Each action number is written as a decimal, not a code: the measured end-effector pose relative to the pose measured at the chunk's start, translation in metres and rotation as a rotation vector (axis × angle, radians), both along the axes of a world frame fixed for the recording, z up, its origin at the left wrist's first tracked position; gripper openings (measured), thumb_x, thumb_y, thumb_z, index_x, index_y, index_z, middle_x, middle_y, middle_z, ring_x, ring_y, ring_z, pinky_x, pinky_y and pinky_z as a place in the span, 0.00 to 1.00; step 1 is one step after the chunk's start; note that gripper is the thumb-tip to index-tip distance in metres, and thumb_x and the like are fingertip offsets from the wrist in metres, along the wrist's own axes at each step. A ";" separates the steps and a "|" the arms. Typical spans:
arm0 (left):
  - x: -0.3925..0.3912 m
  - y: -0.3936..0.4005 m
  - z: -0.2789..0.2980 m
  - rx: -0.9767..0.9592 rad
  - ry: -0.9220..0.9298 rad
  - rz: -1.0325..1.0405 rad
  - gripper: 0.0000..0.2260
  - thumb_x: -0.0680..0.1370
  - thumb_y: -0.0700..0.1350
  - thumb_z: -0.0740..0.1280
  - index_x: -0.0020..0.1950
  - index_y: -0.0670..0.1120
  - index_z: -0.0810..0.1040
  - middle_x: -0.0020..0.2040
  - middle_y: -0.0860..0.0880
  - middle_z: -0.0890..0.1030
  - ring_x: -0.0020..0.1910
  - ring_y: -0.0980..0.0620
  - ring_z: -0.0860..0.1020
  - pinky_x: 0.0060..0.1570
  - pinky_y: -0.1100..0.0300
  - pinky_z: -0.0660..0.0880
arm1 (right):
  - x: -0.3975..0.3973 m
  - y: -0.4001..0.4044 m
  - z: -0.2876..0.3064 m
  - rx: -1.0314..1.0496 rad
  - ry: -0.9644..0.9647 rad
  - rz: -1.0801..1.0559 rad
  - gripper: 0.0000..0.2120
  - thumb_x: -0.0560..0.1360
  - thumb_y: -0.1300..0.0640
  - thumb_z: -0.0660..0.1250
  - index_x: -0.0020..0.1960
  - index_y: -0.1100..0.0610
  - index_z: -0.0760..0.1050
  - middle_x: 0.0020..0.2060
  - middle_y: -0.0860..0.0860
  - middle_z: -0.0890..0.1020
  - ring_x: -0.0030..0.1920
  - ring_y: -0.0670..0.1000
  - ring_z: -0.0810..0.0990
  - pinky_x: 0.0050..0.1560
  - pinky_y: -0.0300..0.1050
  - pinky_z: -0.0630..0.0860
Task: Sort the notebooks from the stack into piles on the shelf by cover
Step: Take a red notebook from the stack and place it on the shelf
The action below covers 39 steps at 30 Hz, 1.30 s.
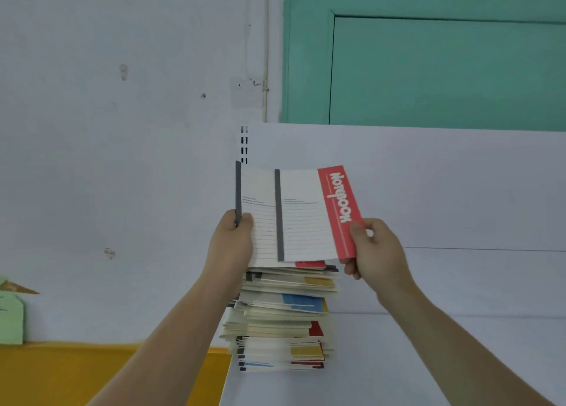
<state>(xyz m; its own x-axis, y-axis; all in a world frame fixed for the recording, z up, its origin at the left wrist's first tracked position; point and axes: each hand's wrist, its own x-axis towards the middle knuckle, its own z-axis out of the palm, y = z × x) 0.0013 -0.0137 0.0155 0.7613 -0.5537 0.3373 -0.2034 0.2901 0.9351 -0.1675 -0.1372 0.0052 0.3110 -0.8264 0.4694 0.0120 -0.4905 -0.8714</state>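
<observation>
Two hands, two lifted notebooks, one tall stack

Two notebooks are held up at the centre: one with a grey spine (pixel 258 219) gripped by the left hand (pixel 232 240) at 9 o'clock, one with a red band (pixel 309 216) pinched by the right hand (pixel 372 246) at 3 o'clock. Below, at 6 o'clock, one stack (pixel 283 317) of many notebooks, too tightly packed to count, with yellow, blue and red bands showing. One shelf (pixel 444 359) carries it.
</observation>
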 end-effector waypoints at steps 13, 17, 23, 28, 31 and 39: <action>-0.045 -0.021 -0.013 -0.068 -0.009 -0.252 0.09 0.85 0.50 0.58 0.61 0.57 0.76 0.55 0.58 0.84 0.58 0.53 0.81 0.63 0.48 0.76 | -0.023 0.008 -0.030 -0.243 0.333 -0.116 0.16 0.82 0.43 0.52 0.63 0.48 0.70 0.48 0.43 0.81 0.42 0.44 0.82 0.40 0.33 0.77; -0.069 -0.044 -0.025 -0.055 -0.077 -0.275 0.08 0.85 0.52 0.57 0.59 0.57 0.76 0.53 0.57 0.84 0.56 0.53 0.81 0.60 0.51 0.77 | -0.053 0.007 -0.039 -0.188 0.269 -0.145 0.12 0.83 0.47 0.52 0.60 0.48 0.71 0.44 0.43 0.81 0.36 0.45 0.82 0.34 0.33 0.76; -0.133 -0.082 -0.047 0.007 -0.073 -0.385 0.11 0.85 0.53 0.56 0.62 0.55 0.75 0.54 0.55 0.83 0.55 0.53 0.80 0.56 0.53 0.78 | -0.129 -0.008 -0.048 -0.247 0.278 -0.225 0.14 0.84 0.51 0.54 0.69 0.42 0.66 0.51 0.36 0.78 0.48 0.40 0.80 0.49 0.37 0.80; -0.211 -0.119 -0.052 0.062 -0.098 -0.463 0.10 0.85 0.55 0.53 0.62 0.55 0.71 0.55 0.53 0.81 0.54 0.50 0.81 0.50 0.47 0.82 | -0.207 -0.026 -0.054 -0.212 0.335 -0.283 0.25 0.82 0.47 0.51 0.77 0.41 0.50 0.58 0.43 0.76 0.50 0.43 0.78 0.44 0.35 0.78; -0.267 -0.144 -0.054 0.141 -0.204 -0.517 0.11 0.86 0.53 0.51 0.62 0.51 0.66 0.51 0.47 0.81 0.40 0.45 0.85 0.35 0.52 0.82 | -0.266 -0.045 -0.059 -0.270 0.358 -0.327 0.21 0.79 0.43 0.50 0.71 0.33 0.51 0.56 0.41 0.74 0.50 0.41 0.77 0.45 0.32 0.77; -0.429 -0.234 -0.077 0.239 -0.511 -0.410 0.15 0.85 0.55 0.50 0.61 0.47 0.67 0.46 0.52 0.78 0.40 0.54 0.77 0.37 0.54 0.77 | -0.433 -0.107 -0.072 -0.220 0.548 -0.537 0.23 0.82 0.50 0.57 0.75 0.43 0.55 0.63 0.44 0.71 0.56 0.41 0.70 0.60 0.34 0.67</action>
